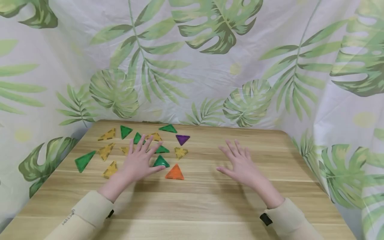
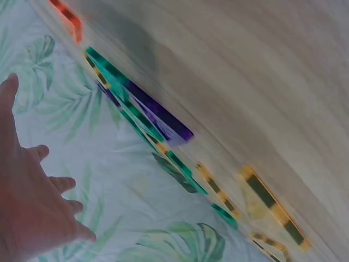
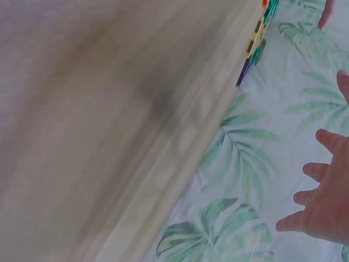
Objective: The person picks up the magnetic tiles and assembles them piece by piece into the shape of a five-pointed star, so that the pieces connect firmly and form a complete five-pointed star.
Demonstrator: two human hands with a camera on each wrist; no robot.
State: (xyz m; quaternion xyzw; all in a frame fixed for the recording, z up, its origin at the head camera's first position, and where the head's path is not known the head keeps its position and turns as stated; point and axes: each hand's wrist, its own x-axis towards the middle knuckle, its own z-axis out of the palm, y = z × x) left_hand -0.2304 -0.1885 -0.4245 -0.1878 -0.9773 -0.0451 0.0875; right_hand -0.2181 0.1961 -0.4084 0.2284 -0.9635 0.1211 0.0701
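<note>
Wood-grain counter (image 1: 192, 206), leafy fabric (image 1: 207, 70) hung behind it. Triangle tiles (image 1: 161, 162) scattered across the left half, left hand (image 1: 136, 165) above them, right hand (image 1: 243, 167) off to the side, fingers (image 1: 148, 144) spread loose on both.

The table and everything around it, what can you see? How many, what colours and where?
Wood-grain table: one, light brown, under everything.
Green translucent triangular tiles: at least six, green, across its left half.
Yellow translucent triangular tiles: at least six, yellow, among the green.
Purple translucent triangular tiles: at least two, purple, one towards the back; another shows from the left wrist.
Orange translucent triangular tile: one, orange, near right of the group.
Leaf-print cloth: count unclear, white and green, behind and beside.
Cloth sleeves: two, cream.
Small black objects: two, black, at the sleeve ends.
Hands: two, left hand over tiles, right hand right of them.
</note>
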